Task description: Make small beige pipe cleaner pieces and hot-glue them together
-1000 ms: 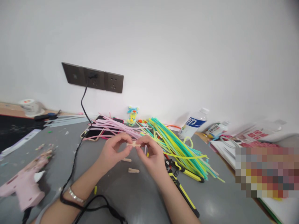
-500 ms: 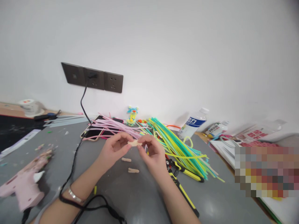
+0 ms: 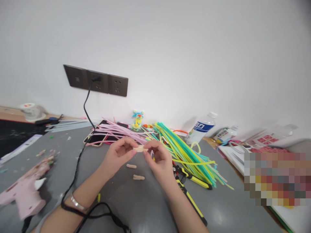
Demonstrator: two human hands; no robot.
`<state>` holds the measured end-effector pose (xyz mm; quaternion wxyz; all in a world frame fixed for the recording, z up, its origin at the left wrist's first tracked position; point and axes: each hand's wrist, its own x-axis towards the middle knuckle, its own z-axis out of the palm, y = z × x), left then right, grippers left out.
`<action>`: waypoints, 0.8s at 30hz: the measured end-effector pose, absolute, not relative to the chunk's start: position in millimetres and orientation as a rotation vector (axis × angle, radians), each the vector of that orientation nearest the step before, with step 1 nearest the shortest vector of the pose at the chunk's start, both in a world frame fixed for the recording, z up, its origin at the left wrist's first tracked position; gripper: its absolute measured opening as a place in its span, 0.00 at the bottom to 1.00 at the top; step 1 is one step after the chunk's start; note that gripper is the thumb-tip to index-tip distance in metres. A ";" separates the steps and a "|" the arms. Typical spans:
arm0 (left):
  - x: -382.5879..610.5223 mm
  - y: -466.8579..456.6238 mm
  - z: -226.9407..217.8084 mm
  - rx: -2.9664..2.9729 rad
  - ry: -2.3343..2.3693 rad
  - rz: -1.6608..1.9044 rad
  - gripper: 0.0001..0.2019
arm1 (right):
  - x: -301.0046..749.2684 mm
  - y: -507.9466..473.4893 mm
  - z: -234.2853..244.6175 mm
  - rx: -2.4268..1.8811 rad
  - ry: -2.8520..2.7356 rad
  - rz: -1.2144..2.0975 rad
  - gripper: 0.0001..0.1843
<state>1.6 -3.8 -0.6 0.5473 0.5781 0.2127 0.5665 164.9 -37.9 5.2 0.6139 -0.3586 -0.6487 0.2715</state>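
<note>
Between the fingertips of both hands is a small cream-coloured fuzzy piece (image 3: 140,148), apparently bent pipe cleaner. My left hand (image 3: 123,152) pinches its left end, and my right hand (image 3: 158,155) pinches the right end. Just below them on the grey table lie two similar pieces: a short beige one (image 3: 131,166) and a folded beige one (image 3: 138,177). Beyond the hands are a bundle of pink pipe cleaners (image 3: 119,132) and a bundle of green and yellow pipe cleaners (image 3: 187,158). Yellow-and-black pliers (image 3: 191,179) lie beside my right forearm.
A pink glue gun (image 3: 28,191) rests at the left. Its black cable (image 3: 77,165) seems to cross my left forearm. A small blue-and-yellow figure (image 3: 137,120) stands by the wall, with a bottle (image 3: 200,127) further right. The wall socket (image 3: 96,81) holds a plug.
Hardly anything differs. Both hands stay in the same place, holding the cream piece, which looks very slightly turned.
</note>
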 end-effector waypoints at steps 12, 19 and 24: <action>1.8 -3.3 2.8 1.441 0.492 1.384 0.01 | 165.1 -38.6 4.7 -0.827 -1.518 0.607 0.08; 2.1 -1.6 4.3 1.508 0.471 1.419 0.01 | 165.7 -38.6 4.5 -0.830 -1.528 0.604 0.09; 0.8 -2.4 4.6 1.519 0.503 1.415 0.01 | 165.3 -39.1 4.2 -0.848 -1.529 0.600 0.08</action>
